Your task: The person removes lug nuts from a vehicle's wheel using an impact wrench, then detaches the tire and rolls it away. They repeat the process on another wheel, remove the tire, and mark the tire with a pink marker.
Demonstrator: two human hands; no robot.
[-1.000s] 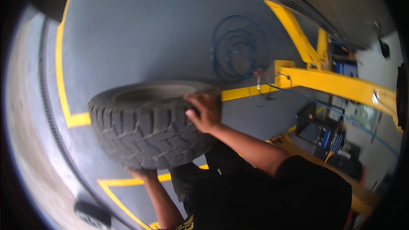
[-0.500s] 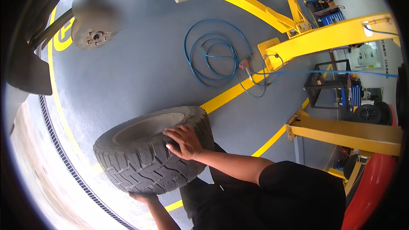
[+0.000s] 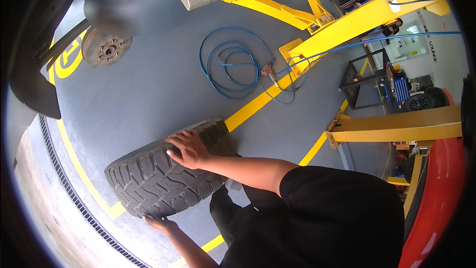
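A large black tire (image 3: 166, 178) with chunky tread is tilted up in front of me, its tread toward me. My right hand (image 3: 188, 150) lies across its upper edge, fingers bent over the far side. At the lower left, my left hand (image 3: 159, 224) supports the tire's bottom edge, with the fingertips partly hidden beneath it. Beyond the tire, a bare wheel hub with a brake disc (image 3: 107, 49) hangs under a raised vehicle. The tire hides most of its own side face.
A coiled blue air hose (image 3: 233, 62) with an impact wrench (image 3: 268, 70) lies on the grey floor. Yellow lift posts (image 3: 396, 125) stand at right, near a black metal cart (image 3: 364, 77) and a red car (image 3: 439, 188). Another person (image 3: 391, 29) is in the background. A drain grate (image 3: 82, 208) runs along the left.
The tire has tipped more upright, so its side opening no longer shows. Both hands moved with it, slightly left and up. My view has turned a little.
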